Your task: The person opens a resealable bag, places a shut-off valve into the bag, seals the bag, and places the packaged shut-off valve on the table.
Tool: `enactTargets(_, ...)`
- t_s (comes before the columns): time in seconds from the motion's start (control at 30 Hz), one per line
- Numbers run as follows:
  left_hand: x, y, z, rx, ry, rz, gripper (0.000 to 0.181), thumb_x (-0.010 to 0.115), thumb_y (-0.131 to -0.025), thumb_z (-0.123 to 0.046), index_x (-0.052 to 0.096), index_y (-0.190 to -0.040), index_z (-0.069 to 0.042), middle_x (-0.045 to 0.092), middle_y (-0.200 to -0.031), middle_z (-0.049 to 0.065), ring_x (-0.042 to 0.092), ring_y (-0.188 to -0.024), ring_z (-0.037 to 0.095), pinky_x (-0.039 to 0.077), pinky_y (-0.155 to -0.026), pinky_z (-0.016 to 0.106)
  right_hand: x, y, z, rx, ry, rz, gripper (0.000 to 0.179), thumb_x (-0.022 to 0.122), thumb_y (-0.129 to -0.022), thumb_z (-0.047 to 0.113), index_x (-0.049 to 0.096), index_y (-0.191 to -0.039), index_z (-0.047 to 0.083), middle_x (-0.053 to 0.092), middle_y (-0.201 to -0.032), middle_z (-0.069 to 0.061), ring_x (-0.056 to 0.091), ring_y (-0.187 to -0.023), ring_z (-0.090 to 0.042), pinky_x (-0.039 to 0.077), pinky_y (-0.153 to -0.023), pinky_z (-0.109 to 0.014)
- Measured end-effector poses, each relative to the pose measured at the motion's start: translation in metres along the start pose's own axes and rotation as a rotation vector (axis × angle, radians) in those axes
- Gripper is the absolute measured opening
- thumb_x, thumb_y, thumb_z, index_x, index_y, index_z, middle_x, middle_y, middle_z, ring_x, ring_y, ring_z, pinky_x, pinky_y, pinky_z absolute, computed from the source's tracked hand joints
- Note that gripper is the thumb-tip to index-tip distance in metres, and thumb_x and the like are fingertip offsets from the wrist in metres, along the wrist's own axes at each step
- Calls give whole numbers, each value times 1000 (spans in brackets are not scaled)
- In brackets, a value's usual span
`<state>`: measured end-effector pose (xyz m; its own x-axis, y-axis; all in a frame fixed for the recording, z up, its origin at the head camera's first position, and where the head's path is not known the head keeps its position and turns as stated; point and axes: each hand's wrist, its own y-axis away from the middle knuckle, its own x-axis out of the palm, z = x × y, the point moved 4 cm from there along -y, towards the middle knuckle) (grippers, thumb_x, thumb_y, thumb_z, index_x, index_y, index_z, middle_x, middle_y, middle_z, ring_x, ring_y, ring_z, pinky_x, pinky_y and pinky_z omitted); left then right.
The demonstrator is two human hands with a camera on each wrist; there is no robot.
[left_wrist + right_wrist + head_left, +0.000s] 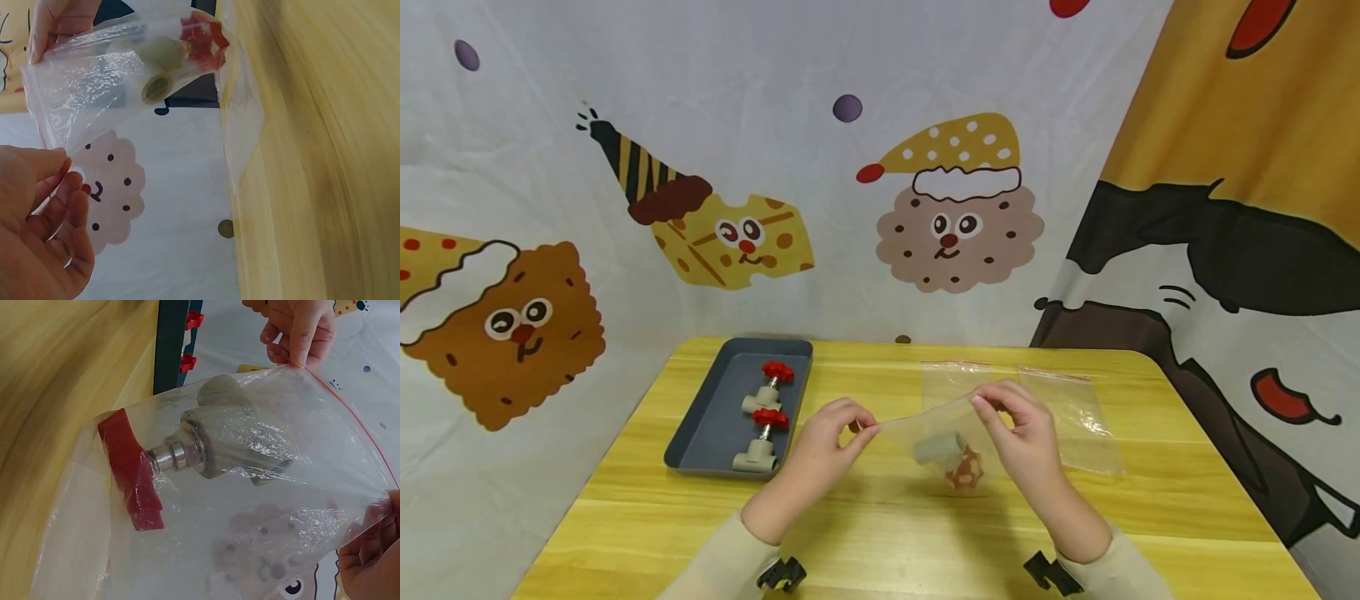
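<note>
Both hands hold up a clear zip-lock bag (250,506) by its top edge, which has a red zip line. My left hand (832,440) pinches one corner between thumb and fingertips. At the opposite corner my right hand (1021,433) pinches the same edge. Inside the bag hangs a grey pipe valve (237,437) with a red handwheel (130,469) and a metal stem. The handwheel lies at the bottom of the bag, and the grey tee body sits above it.
To the left stands a dark grey tray (703,425) holding two more valves (756,454) with red handwheels. Behind and right of the hands, flat clear zip-lock bags (1078,421) lie on the yellow wooden table (865,533). A cartoon-printed cloth (820,50) hangs behind the table.
</note>
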<state>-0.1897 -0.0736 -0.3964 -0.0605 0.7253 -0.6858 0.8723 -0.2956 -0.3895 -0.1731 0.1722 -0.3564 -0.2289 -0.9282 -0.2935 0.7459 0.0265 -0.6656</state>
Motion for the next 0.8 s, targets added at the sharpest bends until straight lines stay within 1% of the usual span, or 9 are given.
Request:
enactTargets(0.07, -1, 2, 4, -33, 26, 16, 3, 68, -88, -25, 67, -91, -25, 58, -88, -18, 57, -80, 9, 47, -67, 26, 1, -1, 1, -16, 23, 4, 14, 65, -82, -10, 71, -90, 0, 65, -85, -13, 56, -80, -3, 47, -74, -12)
enactTargets(0.2, -7, 6, 19, -96, 45, 26, 16, 67, -89, -25, 68, -105, -23, 61, -101, -13, 58, -88, 11, 49, -74, 34, 2, -5, 8, -39, 63, 5, 14, 65, -81, -12, 70, -89, -2, 65, -83, -15, 54, -75, -6, 45, -68, -12)
enactTargets(0.3, -17, 10, 38, -138, -7, 21, 26, 68, -88, -24, 65, -113, -20, 62, -110, -5, 59, -95, 15, 50, -79, 38, 3, -8, 17, -50, 82, 5, 11, 64, -81, -13, 69, -86, -5, 64, -81, -18, 52, -71, -9, 43, -64, -13)
enactTargets(0.4, -33, 15, 59, -199, -75, 30, 36, 68, -88, -24, 60, -123, -17, 57, -122, 3, 55, -110, 24, 49, -89, 45, 3, -11, 24, -45, 99, 7, 8, 64, -81, -13, 68, -85, -7, 63, -79, -19, 52, -69, -10, 44, -62, -14)
enactTargets(0.47, -45, 20, 74, -246, -116, 38, 44, 67, -89, -23, 55, -130, -14, 52, -130, 9, 48, -120, 33, 45, -94, 52, 4, -12, 25, -34, 105, 10, 7, 64, -81, -12, 68, -85, -7, 63, -80, -19, 53, -69, -10, 45, -62, -15)
enactTargets(0.53, -58, 26, 90, -299, -153, 42, 50, 66, -90, -23, 50, -135, -11, 45, -137, 16, 39, -126, 40, 40, -96, 59, 4, -13, 24, -30, 115, 12, 7, 64, -81, -12, 68, -85, -7, 64, -80, -18, 54, -69, -10, 46, -62, -15)
enactTargets(0.63, -77, 36, 114, -380, -205, 31, 57, 64, -90, -21, 42, -140, -6, 37, -141, 23, 29, -128, 49, 35, -96, 66, 5, -14, 21, -19, 118, 19, 9, 65, -81, -12, 69, -86, -6, 66, -81, -16, 54, -69, -11, 46, -63, -15)
enactTargets(0.73, -95, 47, 136, -450, -256, 13, 62, 62, -89, -18, 36, -143, 0, 32, -141, 30, 26, -126, 54, 31, -96, 68, 7, -15, 17, -7, 97, 27, 9, 64, -81, -12, 69, -87, -6, 66, -82, -15, 55, -70, -12, 46, -63, -16)
enactTargets(0.8, -105, 54, 151, -502, -279, 12, 65, 61, -89, -16, 31, -144, 3, 30, -140, 34, 26, -125, 56, 30, -97, 68, 8, -15, 17, 2, 78, 32, 9, 64, -82, -12, 69, -87, -7, 66, -82, -16, 55, -69, -12, 46, -62, -16)
